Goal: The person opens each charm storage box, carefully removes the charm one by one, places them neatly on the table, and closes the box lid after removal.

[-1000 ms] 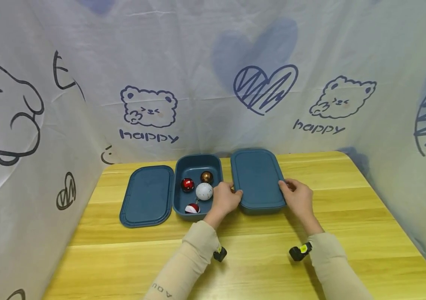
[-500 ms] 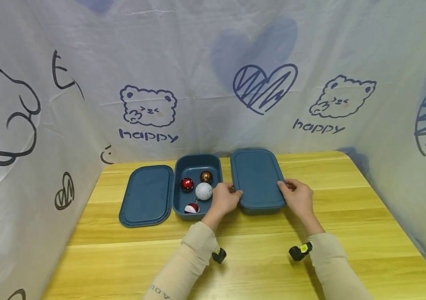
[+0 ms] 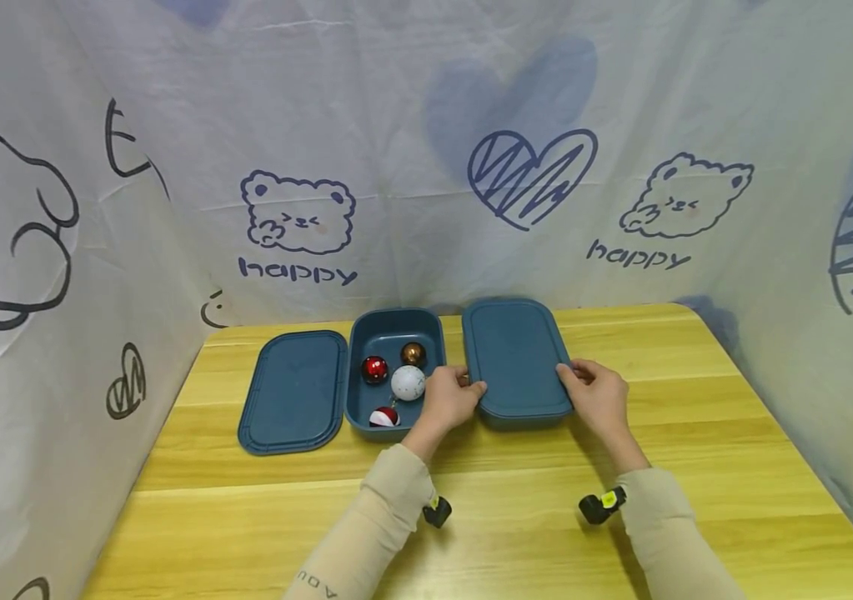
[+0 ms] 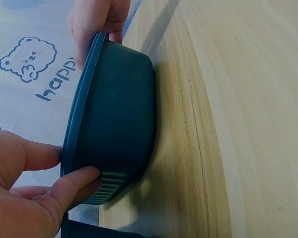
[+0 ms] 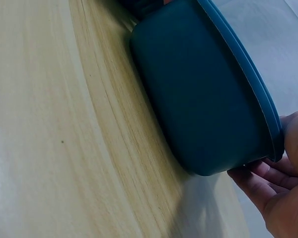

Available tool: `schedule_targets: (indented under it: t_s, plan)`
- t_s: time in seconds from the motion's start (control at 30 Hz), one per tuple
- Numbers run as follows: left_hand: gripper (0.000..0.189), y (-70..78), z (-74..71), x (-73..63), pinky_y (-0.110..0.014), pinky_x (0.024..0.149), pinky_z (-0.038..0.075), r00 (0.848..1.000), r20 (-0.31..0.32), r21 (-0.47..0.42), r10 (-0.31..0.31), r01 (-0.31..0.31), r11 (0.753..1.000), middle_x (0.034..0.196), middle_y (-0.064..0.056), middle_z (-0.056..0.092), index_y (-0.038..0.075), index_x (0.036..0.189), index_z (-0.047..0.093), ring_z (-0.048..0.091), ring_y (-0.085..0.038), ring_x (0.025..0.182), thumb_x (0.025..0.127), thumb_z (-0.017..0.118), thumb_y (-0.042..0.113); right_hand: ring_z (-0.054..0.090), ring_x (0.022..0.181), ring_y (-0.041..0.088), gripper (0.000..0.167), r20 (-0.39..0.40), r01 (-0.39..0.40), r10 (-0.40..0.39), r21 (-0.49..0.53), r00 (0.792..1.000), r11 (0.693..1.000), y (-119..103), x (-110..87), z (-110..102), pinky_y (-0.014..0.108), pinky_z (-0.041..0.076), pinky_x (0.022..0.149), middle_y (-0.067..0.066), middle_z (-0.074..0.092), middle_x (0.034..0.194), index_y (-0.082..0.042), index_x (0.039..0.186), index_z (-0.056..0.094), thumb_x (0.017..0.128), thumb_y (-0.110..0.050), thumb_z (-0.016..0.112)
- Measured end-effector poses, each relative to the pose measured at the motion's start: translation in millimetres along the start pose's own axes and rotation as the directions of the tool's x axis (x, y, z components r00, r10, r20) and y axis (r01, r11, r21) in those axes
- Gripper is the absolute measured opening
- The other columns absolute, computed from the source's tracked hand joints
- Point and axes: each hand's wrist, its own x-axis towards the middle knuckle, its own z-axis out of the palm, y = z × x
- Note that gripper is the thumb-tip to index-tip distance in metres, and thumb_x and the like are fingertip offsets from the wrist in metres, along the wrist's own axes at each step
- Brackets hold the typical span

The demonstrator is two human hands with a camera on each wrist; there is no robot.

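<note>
A dark blue plastic box with its lid on [image 3: 519,358] stands on the table in the head view. My left hand [image 3: 452,402] grips its near left corner: in the left wrist view the thumb lies on the lid's edge and the fingers are under the rim, against the ribbed side. At the right side my right hand [image 3: 602,404] holds the same rim, thumb over the lid and fingers [image 5: 258,188] below it. The lid [image 4: 79,114] sits along the box's top edge. What the box contains is hidden.
Left of it an open matching box [image 3: 388,337] holds a red ball [image 3: 374,369], a bronze ball [image 3: 413,354], a white ball [image 3: 408,382] and a red-and-white ball [image 3: 384,417]. A loose lid [image 3: 294,392] lies farther left. A printed cloth [image 3: 411,167] hangs behind the table [image 3: 516,533].
</note>
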Motion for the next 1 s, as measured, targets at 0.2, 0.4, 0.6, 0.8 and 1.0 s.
schedule_targets:
  t_s: [0.2, 0.4, 0.6, 0.8, 1.0]
  plan:
    - [0.050, -0.5, 0.5, -0.4, -0.048, 0.099, 0.060, 1.000, -0.009, 0.030, 0.030, -0.029, 0.999, 0.128, -0.027, 0.072, -0.009, 0.142, 0.061, 0.067, -0.039, 0.125, 0.101, 0.073, 0.018, 0.074, 0.097, 0.036, 0.041, -0.015, -0.008, 0.008, 0.005, 1.000, 1.000, -0.9, -1.5, -0.4, 0.012, 0.048, 0.071, 0.026, 0.077, 0.108, 0.006, 0.123, 0.075, 0.102, -0.029, 0.072]
    - [0.048, -0.6, 0.6, -1.4, -0.046, 0.095, 0.061, 0.998, -0.016, 0.041, 0.057, -0.057, 0.998, 0.125, -0.026, 0.073, -0.008, 0.141, 0.063, 0.070, -0.037, 0.121, 0.101, 0.073, 0.016, 0.075, 0.098, 0.037, 0.041, -0.021, -0.010, 0.010, 0.007, 1.000, 1.000, 0.4, -1.7, -0.3, 0.011, 0.048, 0.070, 0.026, 0.077, 0.109, 0.006, 0.123, 0.075, 0.102, -0.029, 0.072]
    - [0.046, -0.3, 0.5, -1.8, -0.044, 0.092, 0.062, 0.997, -0.018, 0.031, 0.070, -0.070, 0.997, 0.123, -0.026, 0.074, -0.008, 0.140, 0.064, 0.073, -0.035, 0.116, 0.101, 0.073, 0.016, 0.075, 0.098, 0.036, 0.041, -0.019, -0.017, 0.017, 0.017, 1.000, 1.000, 1.3, -1.4, -0.1, 0.008, 0.045, 0.069, 0.026, 0.077, 0.109, 0.005, 0.124, 0.075, 0.101, -0.029, 0.072]
    - [0.046, -0.8, 1.3, -2.5, -0.047, 0.093, 0.061, 0.995, -0.023, 0.050, 0.093, -0.092, 0.995, 0.123, -0.027, 0.073, -0.008, 0.139, 0.065, 0.071, -0.037, 0.117, 0.101, 0.072, 0.016, 0.074, 0.098, 0.035, 0.041, -0.018, -0.018, 0.019, 0.018, 1.000, 1.000, 0.0, -1.1, -0.7, 0.010, 0.046, 0.070, 0.025, 0.077, 0.109, 0.005, 0.124, 0.075, 0.102, -0.030, 0.072]
    - [0.037, -1.9, 1.3, -2.3, -0.037, 0.079, 0.057, 0.993, -0.029, 0.068, 0.117, -0.115, 0.991, 0.102, -0.018, 0.076, -0.007, 0.130, 0.071, 0.070, -0.027, 0.095, 0.101, 0.071, 0.015, 0.073, 0.096, 0.033, 0.040, -0.022, -0.008, 0.009, 0.016, 1.000, 1.000, 0.3, -1.1, 0.0, 0.010, 0.046, 0.070, 0.024, 0.078, 0.107, 0.004, 0.122, 0.076, 0.102, -0.030, 0.072]
